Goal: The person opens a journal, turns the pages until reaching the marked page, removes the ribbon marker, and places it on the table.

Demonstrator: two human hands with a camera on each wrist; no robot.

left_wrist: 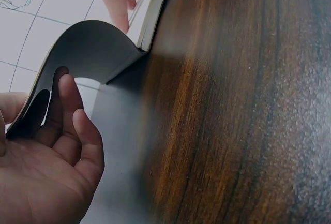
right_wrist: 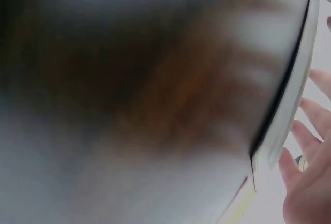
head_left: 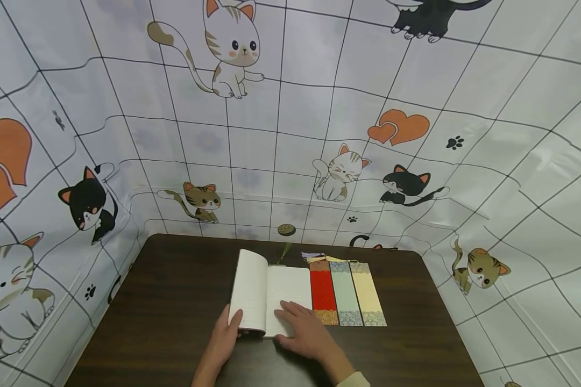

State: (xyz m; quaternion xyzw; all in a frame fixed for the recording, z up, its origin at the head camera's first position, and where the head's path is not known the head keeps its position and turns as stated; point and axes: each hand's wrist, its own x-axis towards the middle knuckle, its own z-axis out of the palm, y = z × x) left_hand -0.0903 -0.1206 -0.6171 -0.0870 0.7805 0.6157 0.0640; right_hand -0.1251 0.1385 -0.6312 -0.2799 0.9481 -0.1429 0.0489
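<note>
Book [head_left: 271, 293] lying open on worktop [head_left: 174, 301]. Left hand [head_left: 226, 332] gripping lifted left pages, fingers curling round edge. Right hand [head_left: 302, 328] pressing flat on right page. Three bookmarks [head_left: 346, 293] lying beside book, none inserted yet.

Three bookmarks and a cat-print backdrop around my dark table

Just right of my fingertips lie a red bookmark [head_left: 323, 293], a pale green bookmark [head_left: 345, 294] and a cream bookmark [head_left: 368, 294], side by side on the dark wooden table [head_left: 174, 301]; beyond them rises the cat-print cloth [head_left: 290, 134], well past my reach.
</note>
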